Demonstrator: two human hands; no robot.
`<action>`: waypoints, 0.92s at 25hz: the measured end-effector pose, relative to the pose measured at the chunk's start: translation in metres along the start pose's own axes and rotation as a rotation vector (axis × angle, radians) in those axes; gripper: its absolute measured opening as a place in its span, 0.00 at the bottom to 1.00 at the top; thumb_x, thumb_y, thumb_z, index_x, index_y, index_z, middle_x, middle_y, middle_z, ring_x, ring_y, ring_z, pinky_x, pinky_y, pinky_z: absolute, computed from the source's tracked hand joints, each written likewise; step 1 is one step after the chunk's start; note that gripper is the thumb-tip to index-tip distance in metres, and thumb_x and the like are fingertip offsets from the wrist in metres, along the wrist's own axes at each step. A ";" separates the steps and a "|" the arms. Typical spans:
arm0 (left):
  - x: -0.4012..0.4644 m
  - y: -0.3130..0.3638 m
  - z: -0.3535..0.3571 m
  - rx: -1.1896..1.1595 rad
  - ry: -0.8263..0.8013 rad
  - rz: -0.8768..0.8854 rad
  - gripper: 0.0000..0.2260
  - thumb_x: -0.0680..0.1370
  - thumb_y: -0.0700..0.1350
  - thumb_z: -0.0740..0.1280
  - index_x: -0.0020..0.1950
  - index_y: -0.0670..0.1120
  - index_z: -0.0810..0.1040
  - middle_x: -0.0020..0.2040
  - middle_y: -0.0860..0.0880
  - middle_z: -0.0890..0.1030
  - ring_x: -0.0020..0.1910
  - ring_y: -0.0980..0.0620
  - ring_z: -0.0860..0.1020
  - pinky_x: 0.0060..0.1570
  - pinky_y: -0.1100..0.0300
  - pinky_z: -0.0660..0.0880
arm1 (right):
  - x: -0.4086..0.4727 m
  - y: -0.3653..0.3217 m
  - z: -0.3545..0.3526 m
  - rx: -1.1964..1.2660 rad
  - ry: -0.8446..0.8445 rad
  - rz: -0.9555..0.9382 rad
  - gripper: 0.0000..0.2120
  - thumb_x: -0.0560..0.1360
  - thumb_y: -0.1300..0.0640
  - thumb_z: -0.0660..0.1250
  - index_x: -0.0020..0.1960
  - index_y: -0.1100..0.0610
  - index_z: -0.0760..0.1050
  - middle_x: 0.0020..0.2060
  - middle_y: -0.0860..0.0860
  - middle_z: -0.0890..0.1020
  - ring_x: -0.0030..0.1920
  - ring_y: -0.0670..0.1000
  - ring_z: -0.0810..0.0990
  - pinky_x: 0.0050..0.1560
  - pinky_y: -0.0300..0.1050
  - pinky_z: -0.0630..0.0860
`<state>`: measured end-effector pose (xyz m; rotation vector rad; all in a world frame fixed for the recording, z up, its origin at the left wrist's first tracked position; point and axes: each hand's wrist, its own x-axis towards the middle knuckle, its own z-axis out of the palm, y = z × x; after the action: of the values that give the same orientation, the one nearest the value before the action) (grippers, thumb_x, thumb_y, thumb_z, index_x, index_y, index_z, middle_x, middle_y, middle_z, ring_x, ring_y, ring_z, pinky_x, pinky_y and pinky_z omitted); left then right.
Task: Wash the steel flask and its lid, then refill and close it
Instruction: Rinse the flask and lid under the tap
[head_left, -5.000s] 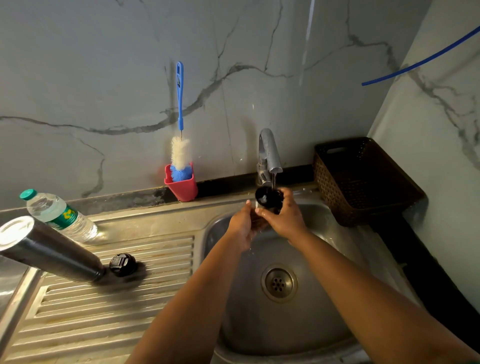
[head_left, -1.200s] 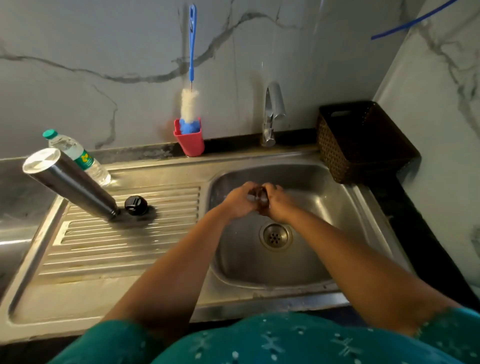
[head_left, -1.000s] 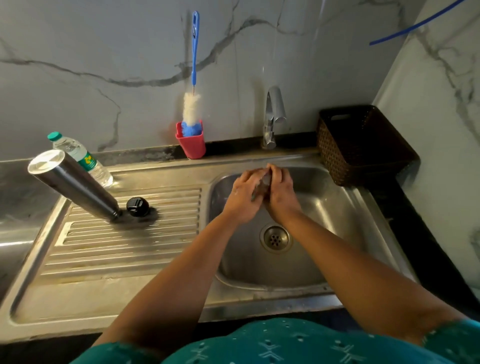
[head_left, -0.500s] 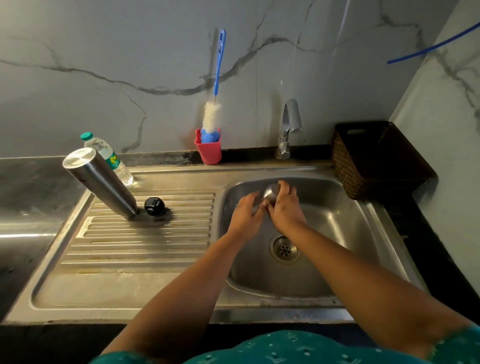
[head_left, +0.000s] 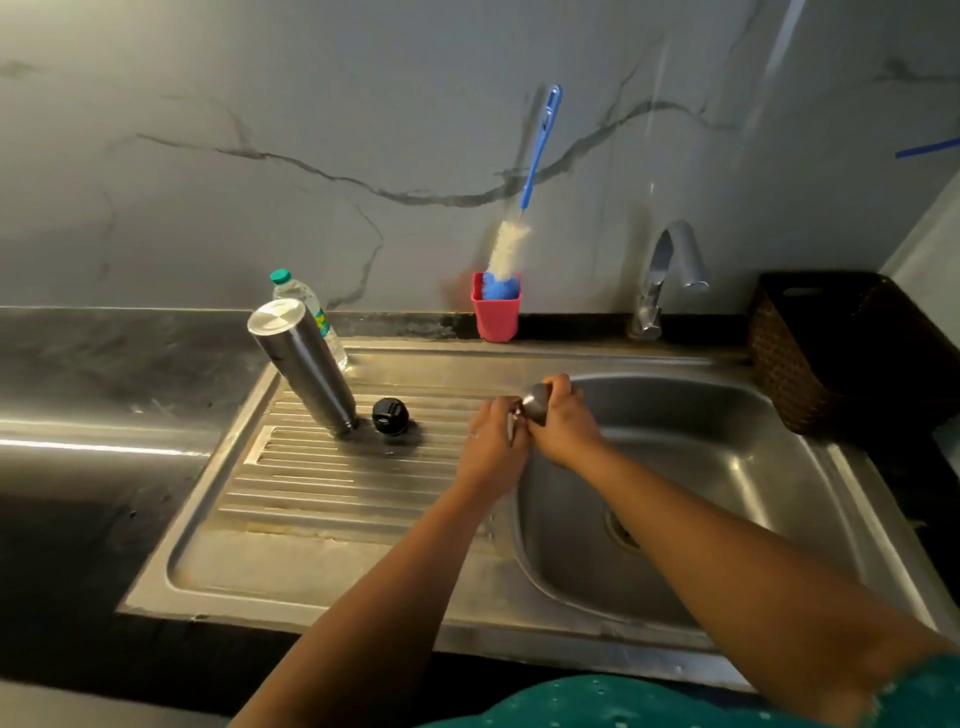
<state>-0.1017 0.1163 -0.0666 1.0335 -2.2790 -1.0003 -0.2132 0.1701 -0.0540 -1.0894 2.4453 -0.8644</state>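
A small rounded steel lid, shiny and grey, is held over the left edge of the sink basin. It is gripped by the curled fingers of the right hand, while the left hand is pressed close beside it; whether the left fingers grasp anything cannot be told. The steel flask is stood upside down on the ribbed drainboard, just beside a black cap. Most of the lid is hidden by the fingers.
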 end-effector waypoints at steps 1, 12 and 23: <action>0.002 -0.007 -0.015 -0.015 0.067 -0.009 0.13 0.79 0.39 0.64 0.63 0.40 0.75 0.59 0.42 0.78 0.60 0.42 0.75 0.60 0.54 0.68 | 0.004 -0.016 0.006 0.020 0.011 -0.073 0.31 0.71 0.52 0.73 0.66 0.61 0.64 0.61 0.62 0.72 0.60 0.62 0.74 0.58 0.50 0.70; -0.001 -0.090 -0.107 0.123 0.080 -0.170 0.17 0.80 0.40 0.63 0.69 0.42 0.72 0.64 0.41 0.75 0.64 0.41 0.70 0.60 0.55 0.65 | 0.043 -0.076 0.077 -0.119 -0.241 -0.193 0.32 0.65 0.53 0.78 0.63 0.56 0.67 0.61 0.57 0.71 0.59 0.57 0.73 0.61 0.51 0.72; 0.007 -0.097 -0.114 0.122 0.050 -0.144 0.17 0.80 0.43 0.62 0.70 0.44 0.71 0.66 0.43 0.73 0.65 0.42 0.68 0.61 0.53 0.66 | 0.044 -0.074 0.091 -0.251 -0.250 -0.120 0.33 0.67 0.51 0.77 0.66 0.54 0.64 0.63 0.57 0.69 0.62 0.60 0.71 0.62 0.52 0.71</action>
<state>0.0112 0.0175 -0.0672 1.2738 -2.2750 -0.8889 -0.1539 0.0619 -0.0782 -1.3537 2.3385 -0.4276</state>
